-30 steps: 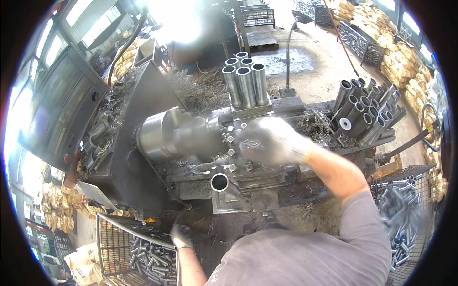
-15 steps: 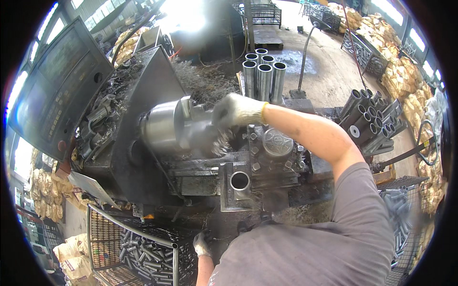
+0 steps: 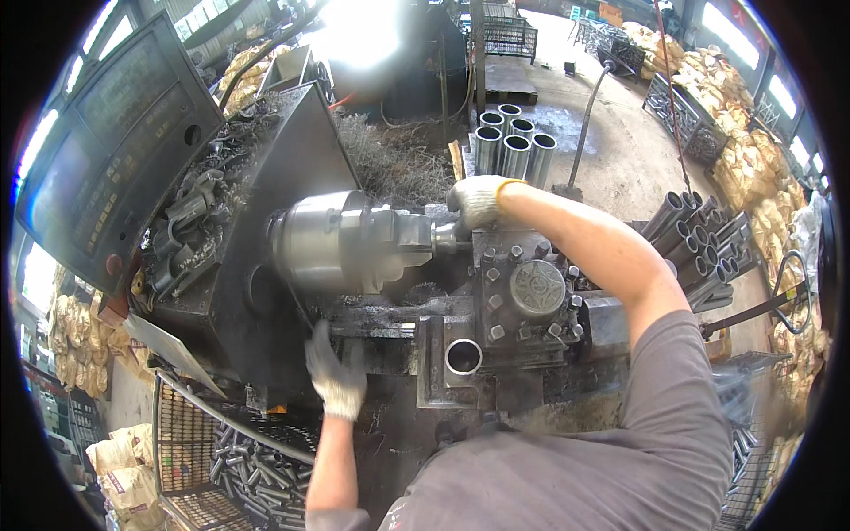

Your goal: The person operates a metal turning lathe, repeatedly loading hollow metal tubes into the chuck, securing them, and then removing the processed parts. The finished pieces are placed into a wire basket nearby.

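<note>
I stand at a metal lathe. My gloved right hand (image 3: 478,200) reaches across the tool post (image 3: 527,292) and rests by the short workpiece (image 3: 445,235) sticking out of the steel chuck (image 3: 341,241); the grip itself is hidden. Lower down, my gloved left hand (image 3: 335,376) hangs with loose fingers by the front of the lathe bed (image 3: 381,314), holding nothing I can see. A short steel tube (image 3: 463,357) lies open-end up in a holder on the carriage front.
Several upright steel tubes (image 3: 511,152) stand behind the carriage. A stack of tubes (image 3: 699,243) lies at the right. Wire baskets of cut tube pieces sit at lower left (image 3: 257,473) and right (image 3: 753,425). A control panel (image 3: 106,150) and metal swarf (image 3: 394,159) lie beyond the chuck.
My right hand moved from the chuck face to the workpiece end behind the tool post. My left hand rose from the basket to the lathe bed's front.
</note>
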The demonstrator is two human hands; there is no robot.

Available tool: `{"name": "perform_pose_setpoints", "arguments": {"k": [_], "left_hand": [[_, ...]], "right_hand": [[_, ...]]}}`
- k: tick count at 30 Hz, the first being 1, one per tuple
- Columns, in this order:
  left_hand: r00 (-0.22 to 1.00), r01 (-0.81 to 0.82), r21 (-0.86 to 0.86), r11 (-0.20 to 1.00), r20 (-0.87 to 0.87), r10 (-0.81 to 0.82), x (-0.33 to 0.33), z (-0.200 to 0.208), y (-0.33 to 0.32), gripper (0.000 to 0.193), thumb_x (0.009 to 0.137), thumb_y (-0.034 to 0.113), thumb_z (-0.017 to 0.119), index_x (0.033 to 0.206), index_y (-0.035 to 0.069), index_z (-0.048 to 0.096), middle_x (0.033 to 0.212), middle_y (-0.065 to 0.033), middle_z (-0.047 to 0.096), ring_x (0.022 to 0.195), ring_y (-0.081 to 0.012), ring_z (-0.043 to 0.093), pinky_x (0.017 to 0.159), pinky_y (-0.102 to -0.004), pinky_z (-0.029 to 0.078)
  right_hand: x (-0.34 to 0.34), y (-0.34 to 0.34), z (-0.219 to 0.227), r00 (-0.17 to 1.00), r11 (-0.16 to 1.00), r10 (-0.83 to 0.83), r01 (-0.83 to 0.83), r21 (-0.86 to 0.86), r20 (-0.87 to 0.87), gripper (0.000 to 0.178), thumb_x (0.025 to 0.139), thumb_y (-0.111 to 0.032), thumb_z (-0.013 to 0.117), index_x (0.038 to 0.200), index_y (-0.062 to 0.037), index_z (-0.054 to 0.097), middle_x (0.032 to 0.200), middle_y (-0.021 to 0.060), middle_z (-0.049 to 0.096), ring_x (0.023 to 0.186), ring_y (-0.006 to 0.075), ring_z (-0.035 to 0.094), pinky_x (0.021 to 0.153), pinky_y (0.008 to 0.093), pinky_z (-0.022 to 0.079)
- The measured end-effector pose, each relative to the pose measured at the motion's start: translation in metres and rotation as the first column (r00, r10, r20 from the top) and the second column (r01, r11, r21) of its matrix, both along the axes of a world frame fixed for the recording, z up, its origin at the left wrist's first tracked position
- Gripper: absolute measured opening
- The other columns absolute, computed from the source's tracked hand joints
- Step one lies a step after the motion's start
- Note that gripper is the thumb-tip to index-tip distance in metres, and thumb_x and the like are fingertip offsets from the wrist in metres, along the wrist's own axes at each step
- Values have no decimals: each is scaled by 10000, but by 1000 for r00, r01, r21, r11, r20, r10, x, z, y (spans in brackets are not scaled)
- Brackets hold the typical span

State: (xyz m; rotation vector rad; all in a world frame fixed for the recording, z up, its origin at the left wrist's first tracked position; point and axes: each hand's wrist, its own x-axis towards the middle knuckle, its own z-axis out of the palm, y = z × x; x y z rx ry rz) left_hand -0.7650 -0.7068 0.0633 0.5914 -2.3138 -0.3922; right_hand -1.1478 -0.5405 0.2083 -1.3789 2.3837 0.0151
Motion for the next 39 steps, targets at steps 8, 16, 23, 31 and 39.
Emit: {"name": "perform_pose_setpoints", "arguments": {"k": [8, 16, 23, 31, 39], "left_hand": [[783, 588, 478, 653, -135, -607, -23, 73, 58, 736, 781, -74, 798, 1465, -71, 526, 1493, -236, 570, 1420, -358, 564, 1199, -460, 467], [866, 490, 590, 642, -246, -436, -36, 5, 119, 525, 800, 135, 924, 1253, 51, 672, 1190, -111, 766, 1030, -227, 775, 902, -378, 627], [975, 214, 456, 864, -156, -159, -107, 106, 36, 148, 931, 147, 787, 1025, 61, 711, 972, -116, 769, 919, -257, 760, 820, -383, 599], [902, 370, 693, 618, -110, -417, -61, 11, 105, 332, 805, 110, 889, 1099, 55, 745, 1020, -67, 800, 987, -215, 773, 874, -362, 611], [871, 450, 594, 667, -124, -476, -55, 3, 127, 496, 840, 157, 849, 1274, 17, 656, 1233, -230, 715, 1165, -383, 715, 974, -458, 592]], "right_hand": [[-20, -29, -79, 890, 999, -36, 40, -1, 454, 406, 760, -265, 919, 1011, 13, 761, 878, 105, 789, 761, 215, 769, 608, 341, 630], [-4, -21, -76, 982, 994, 74, -58, -95, 172, 607, 717, -407, 882, 1112, 34, 746, 984, 195, 801, 927, 309, 785, 835, 425, 621], [9, -4, -75, 994, 986, 109, -108, -125, -3, 748, 675, -405, 904, 1256, 13, 684, 1080, 242, 782, 1042, 391, 766, 907, 465, 610], [-1, -39, -37, 931, 961, 122, -197, 194, 344, 715, 711, -570, 898, 1135, -6, 786, 1095, 164, 800, 921, 269, 767, 823, 406, 598], [10, 56, 14, 884, 988, 150, -124, 88, -443, 390, 664, -234, 871, 981, -29, 776, 977, 201, 788, 902, 364, 786, 784, 478, 619]]}}
